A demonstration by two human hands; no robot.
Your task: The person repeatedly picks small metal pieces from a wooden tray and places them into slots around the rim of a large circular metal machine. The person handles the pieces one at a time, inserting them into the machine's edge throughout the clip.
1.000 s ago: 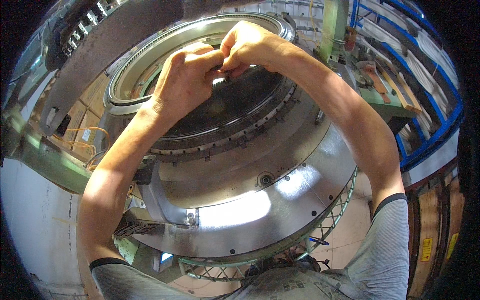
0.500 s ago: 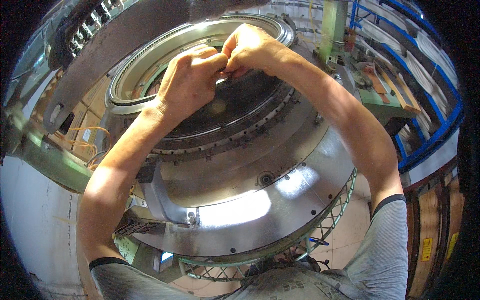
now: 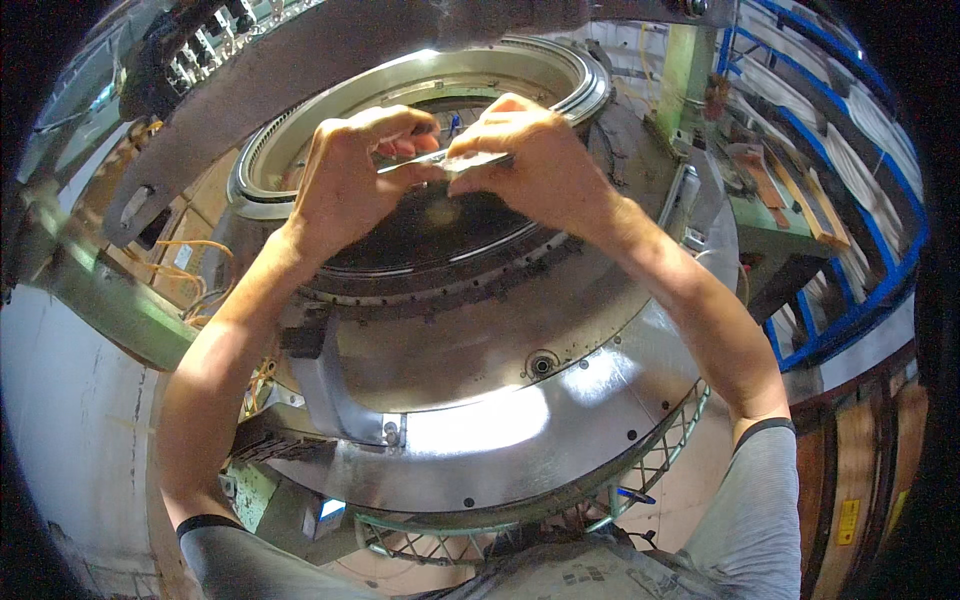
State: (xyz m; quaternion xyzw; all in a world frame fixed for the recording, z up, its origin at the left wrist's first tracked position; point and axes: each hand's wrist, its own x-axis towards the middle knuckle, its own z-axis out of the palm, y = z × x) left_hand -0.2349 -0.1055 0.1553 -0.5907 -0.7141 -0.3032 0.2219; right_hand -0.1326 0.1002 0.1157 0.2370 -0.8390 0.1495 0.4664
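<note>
Both my hands are raised in front of me, close together over the dark middle (image 3: 435, 228) of a large round metal machine. A thin, shiny metal strip (image 3: 432, 158) spans the small gap between them; its exact kind is too small to make out. My left hand (image 3: 350, 175) pinches one end between thumb and curled fingers. On the other side my right hand (image 3: 535, 150) is closed, thumb under the bent fingers, around the other end. Behind them lies the machine's slotted metal ring (image 3: 592, 85).
A wide polished metal rim (image 3: 480, 425) curves around the machine's near side, with a grey bracket (image 3: 340, 385) at its left. A dark beam (image 3: 280, 95) crosses overhead. To the right stand a green table (image 3: 775, 215) holding flat pieces and a blue rack (image 3: 870, 340).
My hands have drawn slightly apart, and the metal strip between them now shows. The right hand has turned and come lower. The view has shifted a little.
</note>
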